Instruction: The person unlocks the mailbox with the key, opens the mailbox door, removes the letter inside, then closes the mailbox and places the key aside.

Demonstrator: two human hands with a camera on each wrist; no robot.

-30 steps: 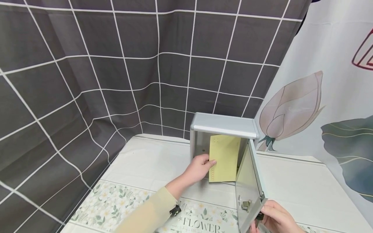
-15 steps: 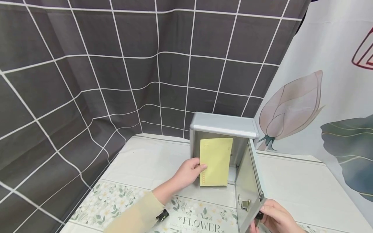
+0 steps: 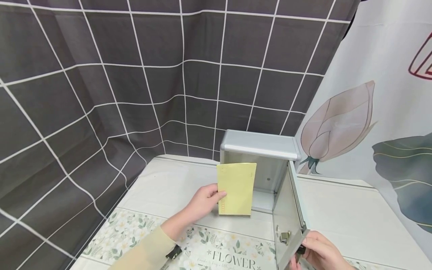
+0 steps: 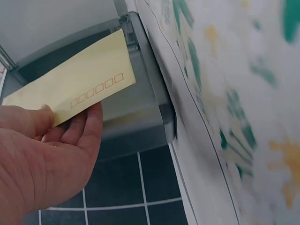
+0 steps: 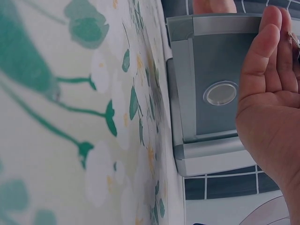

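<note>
My left hand (image 3: 203, 201) pinches a yellow envelope (image 3: 237, 189) by its left edge, thumb in front, just before the left part of the opening of a grey metal box (image 3: 260, 144). In the left wrist view the envelope (image 4: 89, 77) shows a row of red squares, and the left hand (image 4: 56, 154) has its fingers behind it. The box door (image 3: 288, 217) stands swung out toward me, its lock (image 3: 284, 237) on the inner face. At the door's free edge my right hand (image 3: 320, 250) holds on near a small black item (image 3: 301, 250); its grip is partly hidden.
The box stands at the back of a table covered by a white floral cloth (image 3: 182, 180). Behind it hangs a dark curtain (image 3: 189, 82) with white grid lines, and at the right a pale curtain (image 3: 354, 56) with printed flowers.
The left hand has drawn the envelope leftward and a little toward me, out of the box's interior, uncovering more of the inside. The right hand and the door have hardly moved.
</note>
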